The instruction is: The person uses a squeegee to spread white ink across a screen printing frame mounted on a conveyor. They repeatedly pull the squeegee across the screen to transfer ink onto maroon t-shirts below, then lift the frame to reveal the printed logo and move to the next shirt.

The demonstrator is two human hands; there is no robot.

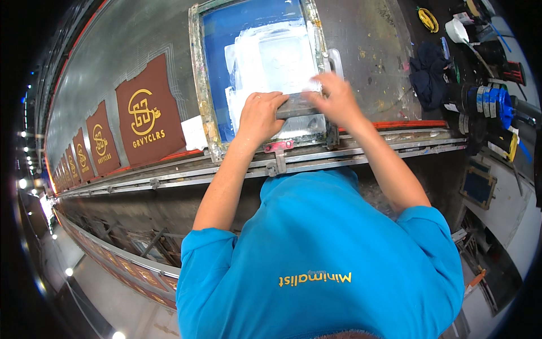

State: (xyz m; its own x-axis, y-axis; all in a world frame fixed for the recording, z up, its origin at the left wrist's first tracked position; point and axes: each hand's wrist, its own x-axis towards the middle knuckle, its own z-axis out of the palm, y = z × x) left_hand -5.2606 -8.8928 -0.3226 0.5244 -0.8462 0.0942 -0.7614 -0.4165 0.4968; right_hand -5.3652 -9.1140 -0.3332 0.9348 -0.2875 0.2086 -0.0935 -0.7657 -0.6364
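A screen-printing frame (199,79) with blue mesh lies on the long table in front of me. White ink (276,51) is spread thickly over much of its mesh. Across the near part of the screen lies a grey squeegee (297,107). My left hand (259,117) is closed on the squeegee's left end. Over the right end is my right hand (337,101), its thumb beside the squeegee and its fingertips smeared by motion near the white ink. Whether that hand grips anything cannot be made out. A metal clamp (278,161) sits at the frame's near edge.
Brown fabric pieces (149,113) with yellow prints lie in a row to the left. A metal rail (220,168) runs along the table's near edge. At the right are a dark cloth (429,76), a blue-rimmed tub (499,107), a white scoop (456,31) and yellow tape (428,20).
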